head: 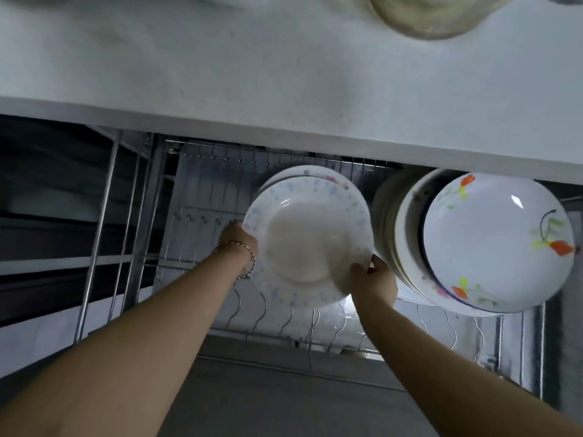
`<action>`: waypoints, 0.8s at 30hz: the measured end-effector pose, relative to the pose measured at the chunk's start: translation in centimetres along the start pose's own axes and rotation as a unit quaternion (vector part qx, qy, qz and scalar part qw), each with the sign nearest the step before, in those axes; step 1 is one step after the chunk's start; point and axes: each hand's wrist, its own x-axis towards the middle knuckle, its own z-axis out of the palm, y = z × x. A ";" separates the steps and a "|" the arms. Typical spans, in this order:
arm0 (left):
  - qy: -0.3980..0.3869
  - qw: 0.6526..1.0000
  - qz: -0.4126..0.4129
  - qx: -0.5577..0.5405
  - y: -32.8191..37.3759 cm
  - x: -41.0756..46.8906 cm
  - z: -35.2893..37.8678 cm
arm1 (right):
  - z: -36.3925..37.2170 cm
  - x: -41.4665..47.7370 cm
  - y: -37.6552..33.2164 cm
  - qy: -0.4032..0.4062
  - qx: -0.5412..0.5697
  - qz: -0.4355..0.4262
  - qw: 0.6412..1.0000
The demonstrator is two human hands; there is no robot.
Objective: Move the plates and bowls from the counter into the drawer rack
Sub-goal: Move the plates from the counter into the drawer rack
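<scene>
Far left of the frame, the drawer rack (202,190) stands pulled out below the white counter (284,74), its upright steel rods (101,216) running down the shadowed left side. Moving in, the left hand (238,242) reaches up from the lower left, a thin bracelet (250,258) on the wrist. It grips the left rim of a blue-speckled deep plate (310,241), and its fingers go behind the plate, out of sight. That plate is the centre of the action: held on edge, face toward the camera, above the wavy wire dividers (262,307) in the middle of the rack. Just behind it peeks a second plate (318,175) with a pink-flowered rim; whether it stands in the rack or rides along in the hands, I cannot tell. At the lower right rim, the right hand (375,279) pinches the deep plate, thumb (359,268) laid over the front, the rest of the hand behind the edge. Further right, a row of plates (391,222) stands on edge in the rack, just beside the held plate. The front one is an orange-flower plate (498,241) facing the camera. Upper right, a blurred pale round vessel (441,17) sits on the counter.
</scene>
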 end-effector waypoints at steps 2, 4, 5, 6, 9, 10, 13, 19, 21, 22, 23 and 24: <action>0.016 1.000 0.009 0.009 0.6 0.3 0.4 | 0.4 0.3 -0.2 0.020 0.019 -0.004 1.000; 0.034 0.999 0.014 0.006 1.1 0.3 0.7 | 0.6 0.6 -0.4 0.029 0.025 -0.004 0.999; 0.039 0.999 0.017 0.001 1.3 0.1 0.7 | 0.7 0.8 -0.5 0.027 0.020 -0.007 0.999; 0.043 0.999 0.022 -0.002 1.3 0.1 0.8 | 0.8 0.9 -0.5 0.022 0.011 -0.013 1.000; 0.040 0.999 0.033 -0.014 0.9 0.0 1.1 | 0.9 1.1 -0.4 0.012 0.003 -0.031 0.999; 0.034 0.998 0.037 -0.024 0.8 -0.1 1.2 | 1.0 1.1 -0.3 0.010 0.015 -0.031 0.999; -0.004 0.998 0.037 -0.055 0.6 -0.4 1.6 | 0.9 0.9 -0.2 0.001 0.045 -0.029 0.999; -0.058 0.997 0.027 -0.052 0.4 -1.7 0.5 | -0.4 0.1 -0.5 -0.035 0.017 -0.026 0.999; -0.029 0.999 0.022 -0.031 0.5 -3.1 -0.2 | -1.5 -0.6 -0.7 -0.058 -0.022 -0.007 0.998; -0.012 1.000 0.024 -0.002 0.8 -4.1 -0.6 | -2.3 -1.1 -0.9 -0.071 -0.036 -0.010 0.997; -0.005 0.999 0.041 0.027 1.2 -5.1 -0.9 | -3.3 -1.6 -1.1 -0.086 -0.048 -0.023 0.995; -0.008 0.996 0.071 0.053 1.7 -6.2 -1.3 | -4.5 -2.2 -1.3 -0.100 -0.058 -0.042 0.992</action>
